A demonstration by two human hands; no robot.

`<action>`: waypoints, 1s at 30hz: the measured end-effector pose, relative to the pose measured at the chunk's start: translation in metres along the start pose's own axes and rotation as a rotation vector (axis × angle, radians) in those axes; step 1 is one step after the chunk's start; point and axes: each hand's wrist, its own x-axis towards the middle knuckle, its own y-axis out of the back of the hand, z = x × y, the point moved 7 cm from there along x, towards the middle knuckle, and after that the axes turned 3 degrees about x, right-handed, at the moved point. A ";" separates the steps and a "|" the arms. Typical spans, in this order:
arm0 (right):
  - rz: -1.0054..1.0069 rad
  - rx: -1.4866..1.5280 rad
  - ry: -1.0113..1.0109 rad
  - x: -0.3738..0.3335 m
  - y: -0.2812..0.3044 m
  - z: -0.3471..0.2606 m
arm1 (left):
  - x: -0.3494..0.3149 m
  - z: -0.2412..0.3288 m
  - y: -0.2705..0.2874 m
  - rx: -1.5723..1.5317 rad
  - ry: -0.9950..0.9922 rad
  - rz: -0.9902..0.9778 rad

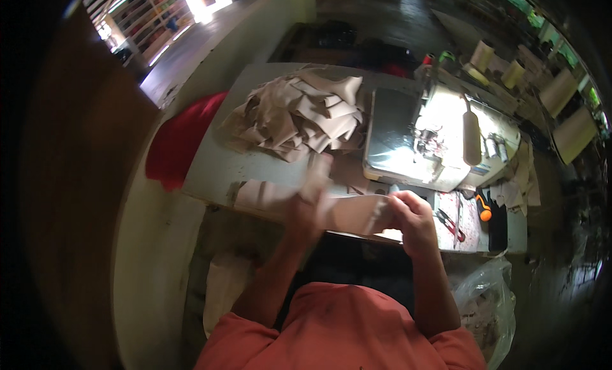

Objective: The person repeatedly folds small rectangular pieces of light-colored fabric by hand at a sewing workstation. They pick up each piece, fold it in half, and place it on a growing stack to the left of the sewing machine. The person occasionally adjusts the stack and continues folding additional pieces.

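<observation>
A beige fabric piece [356, 214] stretches along the table's front edge, between my two hands. My right hand [414, 218] pinches its right end, thumb and fingers closed on the cloth. My left hand [309, 201] is over the left part of the cloth, smeared by motion, so its grip is not readable. To its left a beige strip [261, 194] lies flat; whether it is the same piece I cannot tell. Beyond my hands rises a heap of beige fabric pieces [299, 111]. Right of the heap stands a lit sewing machine [440, 140] with a shiny flat bed.
Red-handled snips [451, 224] and an orange-and-black tool [484, 212] lie on the table at the right. Thread cones [482, 54] stand behind the machine. Red cloth [182, 140] hangs at the table's left side. A clear plastic bag [488, 300] is low on the right.
</observation>
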 end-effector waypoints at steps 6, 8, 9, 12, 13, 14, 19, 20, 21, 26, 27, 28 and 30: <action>-0.063 0.137 -0.021 -0.012 0.002 -0.009 | -0.031 0.048 -0.092 0.754 -0.438 -0.387; -0.081 0.096 0.002 -0.016 0.003 -0.011 | -0.033 0.049 -0.092 0.720 -0.425 -0.439; -0.094 0.073 0.019 -0.018 0.003 -0.013 | -0.031 0.048 -0.090 0.581 -0.393 -0.498; -0.080 -0.086 0.084 -0.019 0.008 -0.017 | -0.005 0.035 -0.081 0.120 -0.185 -0.538; -0.077 -0.160 0.110 -0.020 0.006 -0.019 | 0.001 0.031 -0.083 0.078 -0.097 -0.618; -0.066 -0.323 0.166 -0.022 0.003 -0.025 | 0.005 0.028 -0.085 0.037 -0.008 -0.697; 0.014 -0.340 0.187 -0.026 -0.007 -0.038 | 0.019 0.035 -0.085 -0.008 0.099 -0.687; 0.025 -0.341 0.194 -0.026 -0.006 -0.040 | 0.021 0.037 -0.082 -0.035 0.106 -0.648; -0.002 -0.324 0.112 -0.025 -0.007 -0.036 | 0.023 0.039 -0.078 -0.061 0.114 -0.606; -0.102 -0.310 0.066 -0.025 -0.005 -0.024 | 0.026 0.039 -0.072 -0.104 0.141 -0.541; -0.085 -0.335 0.090 -0.025 -0.005 -0.026 | 0.026 0.040 -0.073 -0.116 0.168 -0.538; -0.068 -0.360 0.114 -0.025 -0.006 -0.029 | 0.026 0.039 -0.073 -0.127 0.195 -0.536; -0.043 -0.350 0.135 -0.026 -0.007 -0.033 | 0.028 0.038 -0.073 -0.120 0.210 -0.528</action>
